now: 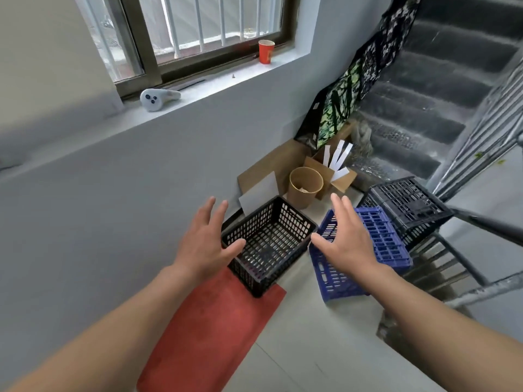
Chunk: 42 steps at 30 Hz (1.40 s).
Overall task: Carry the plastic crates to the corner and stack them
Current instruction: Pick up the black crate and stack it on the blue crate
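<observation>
Both hands are out in front, palms down, fingers spread wide, nothing held. The left hand (203, 244) hovers over the nine o'clock rim of the black crate (271, 241), thumb reaching in over the edge; whether it touches the plastic, I cannot tell. The right hand (343, 241) is stretched over the near-left part of the blue crate (382, 239), which sits just beside the black one at its three o'clock and looks tilted. Behind the blue one, at its two o'clock, a third, dark crate (407, 205) lies at an angle by the stair railing. The black crate stands upright and open-topped on the floor (311, 349) against the grey wall, its near corner resting on a red mat (209, 329). At its twelve o'clock there's a brown paper cup (304, 190) and a cardboard box (325, 171) with white strips poking out. Up on the window sill (215, 83), a red cup (266, 51) at one o'clock and a white controller (158, 99) at eleven. Stairs (424, 108) climb away at two o'clock.
</observation>
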Motion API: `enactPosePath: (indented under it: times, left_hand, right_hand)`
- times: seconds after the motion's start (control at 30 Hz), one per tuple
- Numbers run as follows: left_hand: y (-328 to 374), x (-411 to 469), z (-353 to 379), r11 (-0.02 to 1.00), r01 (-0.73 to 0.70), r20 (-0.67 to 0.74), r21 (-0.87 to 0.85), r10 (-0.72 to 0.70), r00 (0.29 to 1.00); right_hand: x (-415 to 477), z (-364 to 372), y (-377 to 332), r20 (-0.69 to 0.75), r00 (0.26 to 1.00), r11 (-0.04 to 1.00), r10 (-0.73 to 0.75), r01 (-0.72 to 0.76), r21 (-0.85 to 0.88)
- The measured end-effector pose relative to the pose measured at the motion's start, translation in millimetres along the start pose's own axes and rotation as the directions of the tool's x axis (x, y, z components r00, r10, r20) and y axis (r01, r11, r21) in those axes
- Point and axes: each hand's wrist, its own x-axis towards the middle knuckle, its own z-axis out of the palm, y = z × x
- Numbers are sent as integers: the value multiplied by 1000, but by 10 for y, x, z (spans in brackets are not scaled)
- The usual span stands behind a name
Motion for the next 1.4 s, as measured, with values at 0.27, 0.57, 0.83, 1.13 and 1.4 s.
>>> enactPosePath:
  times: [0.27,0.57,0.83,1.13,1.4]
  left_hand:
    - [7,826,417,996,86,19,-26,-85,996]
    - [-472,2135,1033,979,199,104,-50,-193,976]
    - [-881,2895,1705,954,298,200,-39,-285,938]
    - [-1401,3565,2941,872,485,211,-65,-464,861]
    - [-1872,3604,4361,684,724,209,-84,-699,684]
  right_hand:
    - [1111,39,291,87,996,1000,-5,7,-16]
    - [2535,590,483,157,987,999,24,-17,-45]
    - [3611,1389,953,279,957,992,75,-45,-115]
    - [4722,2772,1830,447,892,993,60,-10,-114]
    - [5319,3915,2808,528,846,978,70,46,-204]
